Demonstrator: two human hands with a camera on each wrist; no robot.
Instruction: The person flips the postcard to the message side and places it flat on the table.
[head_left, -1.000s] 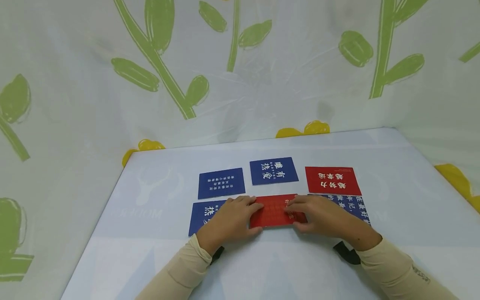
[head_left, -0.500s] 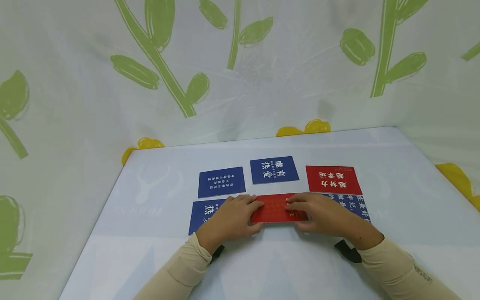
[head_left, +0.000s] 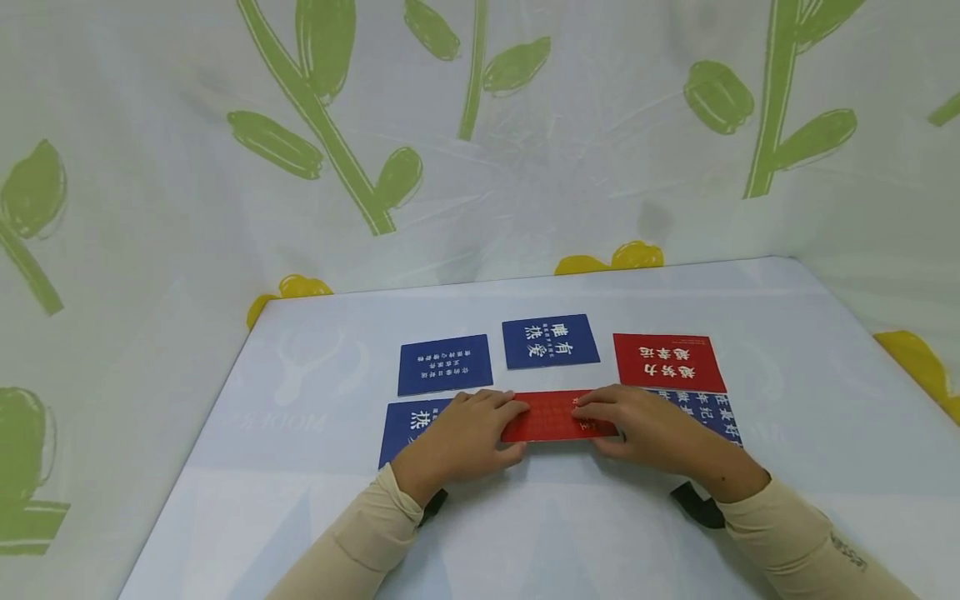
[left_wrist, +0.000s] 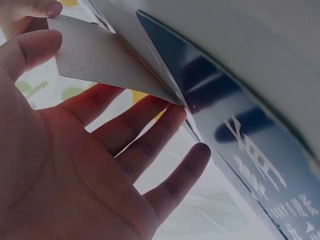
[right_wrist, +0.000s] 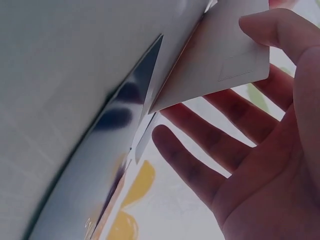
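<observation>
Head view has the centre red card (head_left: 551,417) on the near row of the pale tabletop (head_left: 555,533), between your left hand (head_left: 468,432) and your right hand (head_left: 648,427). Each of your hands pinches one end, thumb below and fingers over the printed side. You have the card tilted, its near edge lifted; both wrist views show you its pale underside, your thumb on that side and the other fingers spread apart beyond it. Your forearms, in cream sleeves (head_left: 352,542), reach in from the near side and angle toward each other, backs of the hands upward. Your left hand partly hides the near-left blue card (head_left: 402,429); your right partly hides the near-right blue card (head_left: 716,412). Farther from you, the tabletop carries three flat ones: the far-left blue card (head_left: 445,364), the far-middle blue card (head_left: 551,341), and the far-right red card (head_left: 670,362), which lies just beyond the near-right blue card.
</observation>
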